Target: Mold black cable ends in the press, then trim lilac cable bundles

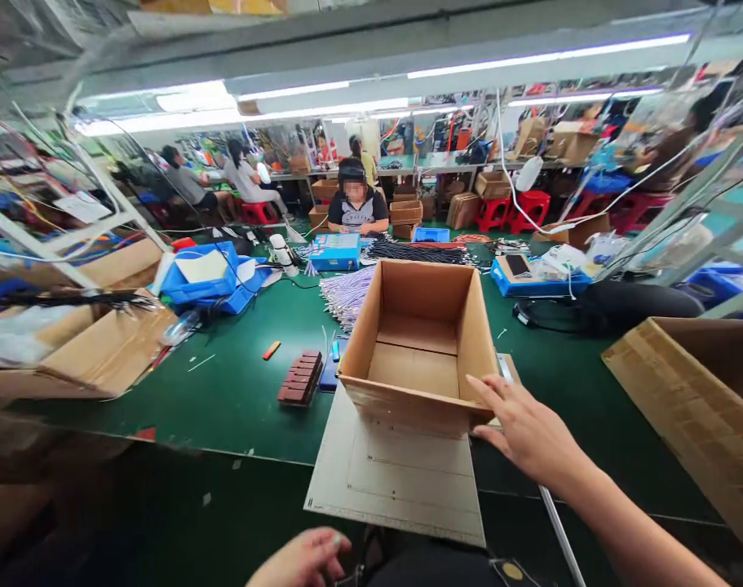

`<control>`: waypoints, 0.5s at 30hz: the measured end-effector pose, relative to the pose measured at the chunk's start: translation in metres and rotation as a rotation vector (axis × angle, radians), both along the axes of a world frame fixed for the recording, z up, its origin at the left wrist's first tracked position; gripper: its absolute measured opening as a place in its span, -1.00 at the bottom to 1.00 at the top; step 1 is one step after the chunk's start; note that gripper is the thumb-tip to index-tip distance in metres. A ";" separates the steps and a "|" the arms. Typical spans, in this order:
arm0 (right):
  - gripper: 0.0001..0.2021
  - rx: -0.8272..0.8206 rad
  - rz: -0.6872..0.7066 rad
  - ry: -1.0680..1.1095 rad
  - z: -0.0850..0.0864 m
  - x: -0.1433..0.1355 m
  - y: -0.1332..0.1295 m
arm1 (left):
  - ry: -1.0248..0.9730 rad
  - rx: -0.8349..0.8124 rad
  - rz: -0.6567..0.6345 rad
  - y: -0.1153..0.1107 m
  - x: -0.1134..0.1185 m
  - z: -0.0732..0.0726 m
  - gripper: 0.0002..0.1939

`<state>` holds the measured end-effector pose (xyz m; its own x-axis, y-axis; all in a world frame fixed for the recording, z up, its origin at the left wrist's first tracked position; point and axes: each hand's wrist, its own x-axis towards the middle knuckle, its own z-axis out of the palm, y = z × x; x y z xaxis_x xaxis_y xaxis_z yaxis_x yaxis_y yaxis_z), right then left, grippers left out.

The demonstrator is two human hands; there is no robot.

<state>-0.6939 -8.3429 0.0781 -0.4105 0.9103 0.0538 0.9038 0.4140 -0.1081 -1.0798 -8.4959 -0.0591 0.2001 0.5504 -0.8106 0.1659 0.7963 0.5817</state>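
While my right hand [521, 428] was at the near right corner of the box [420, 412], its fingers [484, 391] were spread, one tip over the rim and the thumb lower down by the outer side; I could not tell whether they pinched the cardboard. My left hand [303, 558], at the bottom of the frame, was well apart from the box, its fingers [333, 542] loosely curled and a little apart, with nothing visible in them.

The box stood upright and open-topped in the centre of the frame, its inside bare. Below it a pale board [401, 481] with ruled lines jutted past the near edge of the green surface [224, 408]. A metal bar [560, 534] slanted down at the lower right.

Left of the box I had a dark red block [300, 379] with grooves across it, and beyond that a small orange tool [271, 350]. White cables [347, 295] lay just beside the box's far left side, and black cables [420, 251] behind it. A blue case [336, 253] sat near them, in front of a seated person [357, 214]. Blue bins [203, 273] and an open carton [95, 350] filled the left of the frame; a larger carton [689, 408] stood at the right edge, and a phone [519, 266] lay on a blue tray [542, 287] at the upper right.
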 end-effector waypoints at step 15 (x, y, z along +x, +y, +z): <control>-0.52 -0.036 -0.662 -0.149 0.059 0.003 -0.045 | -0.248 0.090 -0.115 0.114 -0.056 -0.011 -0.12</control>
<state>-0.6910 -8.3876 0.1376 0.2337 0.9723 0.0050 0.9717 -0.2337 0.0336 -1.1354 -8.3821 -0.0697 0.4511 0.5801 -0.6782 0.0961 0.7240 0.6831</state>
